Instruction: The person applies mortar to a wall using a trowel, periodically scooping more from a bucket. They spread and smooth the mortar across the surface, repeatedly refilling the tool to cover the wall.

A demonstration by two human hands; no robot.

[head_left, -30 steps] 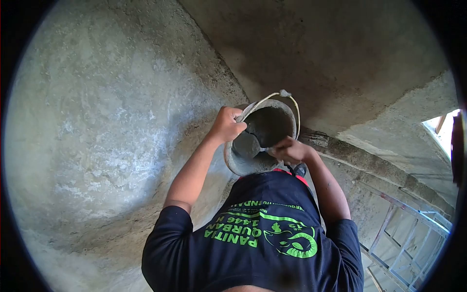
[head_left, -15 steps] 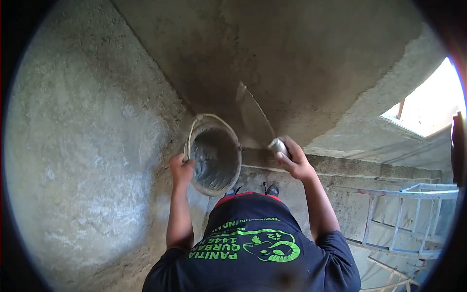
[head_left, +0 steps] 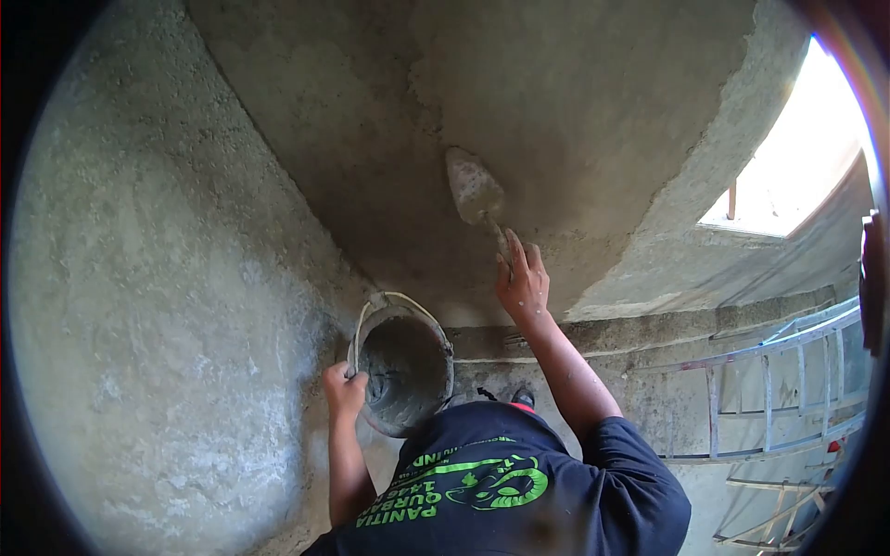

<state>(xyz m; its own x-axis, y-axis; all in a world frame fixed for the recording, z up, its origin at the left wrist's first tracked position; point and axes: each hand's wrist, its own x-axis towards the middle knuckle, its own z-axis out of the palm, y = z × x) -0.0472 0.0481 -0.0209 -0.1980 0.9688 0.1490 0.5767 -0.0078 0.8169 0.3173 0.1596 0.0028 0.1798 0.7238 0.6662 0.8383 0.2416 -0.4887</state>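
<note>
My left hand [head_left: 346,390] is closed round the pale handle of a bucket [head_left: 448,371], which hangs tilted with grey mortar inside. My right hand [head_left: 524,278] grips a trowel [head_left: 475,188] by its handle, fingers wrapped over it. The trowel's blade is smeared with mortar and lies against or very close to the darker, damp-looking wall [head_left: 575,120]; exact contact cannot be told. Small grey specks dot the back of my right hand.
A rough grey wall [head_left: 167,278] stands at the left, meeting the darker one in a corner. A bright opening [head_left: 788,167] is at the upper right. A metal ladder [head_left: 768,398] lies at the right, above a wooden frame [head_left: 774,514]. A ledge [head_left: 640,334] runs along the wall's foot.
My right hand has moved up and slightly left, and the trowel's blade has turned to show its broad face. The bucket and my left hand sit lower in view.
</note>
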